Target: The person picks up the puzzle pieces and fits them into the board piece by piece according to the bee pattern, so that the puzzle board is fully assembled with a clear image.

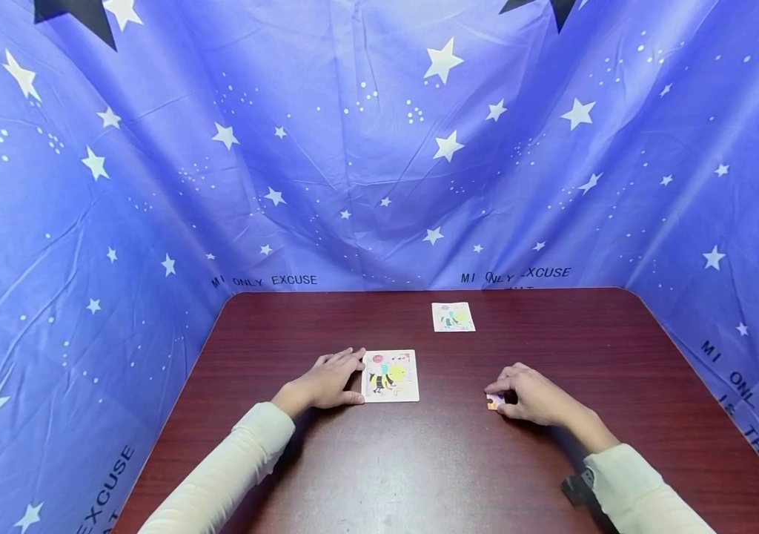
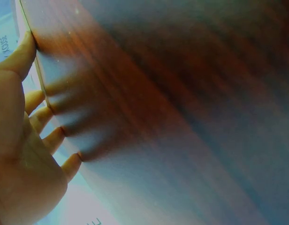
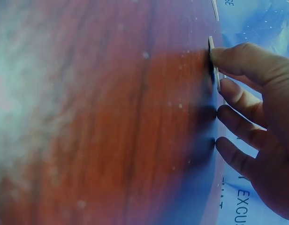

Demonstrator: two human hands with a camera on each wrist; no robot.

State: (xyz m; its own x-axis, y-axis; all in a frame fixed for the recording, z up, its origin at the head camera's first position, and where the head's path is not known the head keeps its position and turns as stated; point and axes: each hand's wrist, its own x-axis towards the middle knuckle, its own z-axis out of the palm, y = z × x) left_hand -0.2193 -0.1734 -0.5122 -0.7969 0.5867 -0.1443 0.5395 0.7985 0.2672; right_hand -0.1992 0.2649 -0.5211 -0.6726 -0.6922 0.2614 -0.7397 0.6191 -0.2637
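— Where is the piece?
— Your right hand [image 1: 539, 397] pinches the small puzzle piece [image 1: 494, 401] with curled fingers, low on the desk [image 1: 459, 460]. Lift it flat — your left hand [image 1: 326, 382], fingers straight, steadies the puzzle board [image 1: 390, 376].

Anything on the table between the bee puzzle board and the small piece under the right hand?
Nothing: head view shows bare tabletop between the bee puzzle board and the small piece under the right hand.

Head view high, facing down – wrist views close; all share table [image 1: 419, 460].
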